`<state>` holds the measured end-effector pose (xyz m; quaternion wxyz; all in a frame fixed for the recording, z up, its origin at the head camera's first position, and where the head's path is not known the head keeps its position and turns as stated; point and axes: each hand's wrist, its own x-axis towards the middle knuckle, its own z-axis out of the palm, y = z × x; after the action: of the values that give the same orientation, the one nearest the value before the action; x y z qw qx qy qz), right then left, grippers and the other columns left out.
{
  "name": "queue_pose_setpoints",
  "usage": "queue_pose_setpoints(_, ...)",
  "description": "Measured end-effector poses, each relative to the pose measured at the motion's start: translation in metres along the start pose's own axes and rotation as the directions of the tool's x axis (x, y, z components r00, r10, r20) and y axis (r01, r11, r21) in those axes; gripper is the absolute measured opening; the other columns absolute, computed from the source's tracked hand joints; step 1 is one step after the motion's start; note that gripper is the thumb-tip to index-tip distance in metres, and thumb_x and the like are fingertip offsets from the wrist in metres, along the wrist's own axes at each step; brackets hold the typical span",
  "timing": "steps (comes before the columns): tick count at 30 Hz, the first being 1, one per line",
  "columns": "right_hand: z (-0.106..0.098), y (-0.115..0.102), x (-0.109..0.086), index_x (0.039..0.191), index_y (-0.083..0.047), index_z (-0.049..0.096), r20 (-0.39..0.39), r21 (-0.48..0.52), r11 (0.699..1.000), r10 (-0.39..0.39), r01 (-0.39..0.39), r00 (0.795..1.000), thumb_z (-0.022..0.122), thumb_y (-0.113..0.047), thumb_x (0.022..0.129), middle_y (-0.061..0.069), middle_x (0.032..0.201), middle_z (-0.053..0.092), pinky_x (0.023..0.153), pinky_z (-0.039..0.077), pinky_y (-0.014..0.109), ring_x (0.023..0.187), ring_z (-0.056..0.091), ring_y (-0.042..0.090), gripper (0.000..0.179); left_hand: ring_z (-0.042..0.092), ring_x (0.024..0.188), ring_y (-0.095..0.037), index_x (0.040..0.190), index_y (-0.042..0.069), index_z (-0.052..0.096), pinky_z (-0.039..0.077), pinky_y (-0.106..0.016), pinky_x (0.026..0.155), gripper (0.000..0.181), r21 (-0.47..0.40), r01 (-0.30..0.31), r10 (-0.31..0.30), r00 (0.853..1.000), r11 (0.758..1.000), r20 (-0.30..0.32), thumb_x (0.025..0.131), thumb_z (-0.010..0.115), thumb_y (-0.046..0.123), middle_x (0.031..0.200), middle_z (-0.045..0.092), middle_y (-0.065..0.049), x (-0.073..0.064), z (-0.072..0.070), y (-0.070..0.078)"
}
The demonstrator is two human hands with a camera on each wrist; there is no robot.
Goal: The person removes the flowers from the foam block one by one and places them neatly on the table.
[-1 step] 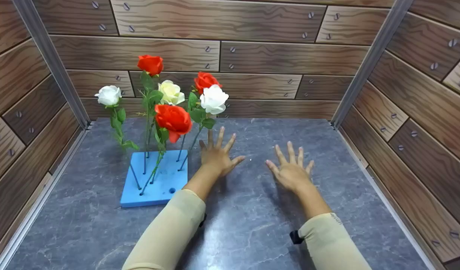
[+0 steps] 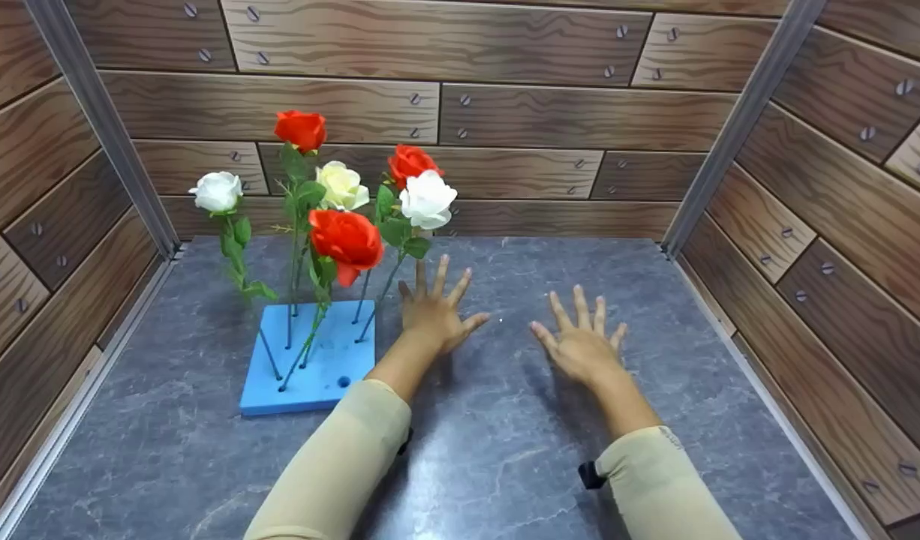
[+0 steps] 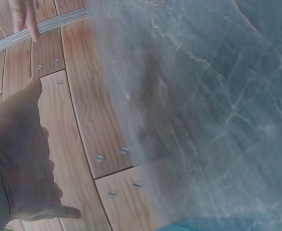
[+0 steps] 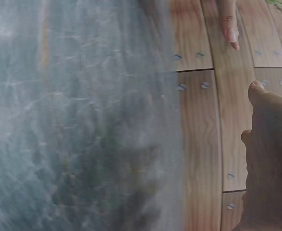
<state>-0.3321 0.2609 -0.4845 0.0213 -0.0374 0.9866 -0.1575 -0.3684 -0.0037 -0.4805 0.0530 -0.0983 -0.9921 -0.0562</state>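
Note:
Fingers spread, my left hand (image 2: 432,319) is held palm down over the grey marbled table (image 2: 490,465), just right of a blue block (image 2: 329,360). My right hand (image 2: 586,349) is spread in the same way farther right. Neither hand holds anything. Thin stems stand in the block's holes, carrying three red roses, one being the front red rose (image 2: 346,240), a pale yellow rose (image 2: 341,185), a left white rose (image 2: 217,192) and a right white rose (image 2: 428,199). In the left wrist view the left hand (image 3: 23,159) shows side-on; the right hand (image 4: 273,163) does likewise in its own view.
Wood-patterned panels enclose the table: a back wall (image 2: 505,112), a left wall (image 2: 47,225) and a right wall (image 2: 843,225). Grey metal strips run along the corners and the table's side edges. A hole (image 2: 344,381) near the block's front right corner has no stem.

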Motion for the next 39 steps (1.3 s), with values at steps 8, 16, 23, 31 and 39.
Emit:
queue_pose_setpoints(8,-0.012,-0.007,0.006,0.176,-0.033,0.006,-0.029,-0.030,0.999,-0.032,0.031,0.999,0.027,-0.078,0.108,0.011,0.184,-0.016,0.118,-0.015,0.088,0.166,-0.022,0.052,0.085,-0.007,0.170,-0.047,0.174,0.043,0.011,0.018,-0.076,0.131,0.090,-0.040,-0.027,0.026,1.000,0.999,-0.014,0.100,0.041,0.085,0.186,-0.008,-0.004,0.001,-0.008,-0.004)
queue_pose_setpoints(16,-0.014,-0.014,0.010,0.176,-0.030,0.006,-0.048,-0.032,0.998,-0.060,0.059,0.997,0.030,-0.074,0.110,0.012,0.184,-0.013,0.120,-0.012,0.088,0.166,-0.019,0.053,0.083,0.003,0.170,-0.048,0.174,0.044,0.014,0.018,-0.076,0.131,0.084,-0.148,-0.152,0.141,0.986,0.977,-0.084,0.104,0.045,0.077,0.186,0.003,-0.004,-0.012,-0.012,-0.006)
queue_pose_setpoints(23,-0.009,-0.023,0.013,0.176,-0.028,0.009,-0.042,0.034,0.993,-0.111,0.113,0.993,0.037,-0.069,0.111,0.013,0.185,-0.010,0.123,-0.008,0.087,0.167,-0.016,0.053,0.082,0.039,0.159,-0.041,0.167,0.032,0.041,0.041,-0.068,0.123,0.071,-0.139,-0.233,0.197,0.952,0.963,-0.234,0.105,0.059,0.064,0.173,0.038,-0.007,-0.037,-0.018,-0.005)
queue_pose_setpoints(31,-0.006,-0.036,0.014,0.176,-0.027,0.017,-0.052,0.065,0.986,-0.151,0.154,0.987,0.045,-0.059,0.113,0.014,0.185,-0.003,0.124,-0.005,0.086,0.168,-0.012,0.052,0.077,0.062,0.132,-0.039,0.150,0.016,0.050,0.054,-0.058,0.110,0.060,-0.221,-0.194,0.170,0.978,0.956,-0.123,0.105,0.066,0.052,0.144,0.059,-0.015,-0.079,-0.023,-0.032)
queue_pose_setpoints(39,0.010,-0.055,0.015,0.164,-0.012,0.048,-0.070,0.117,0.965,-0.229,0.236,0.971,0.067,-0.037,0.107,0.021,0.179,0.026,0.126,0.018,0.082,0.165,0.018,0.057,0.065,0.067,0.128,-0.037,0.144,0.006,0.052,0.054,-0.056,0.109,0.057,-0.440,-0.104,0.236,0.937,0.892,0.256,0.105,0.071,0.043,0.139,0.064,-0.021,-0.137,-0.031,-0.097)
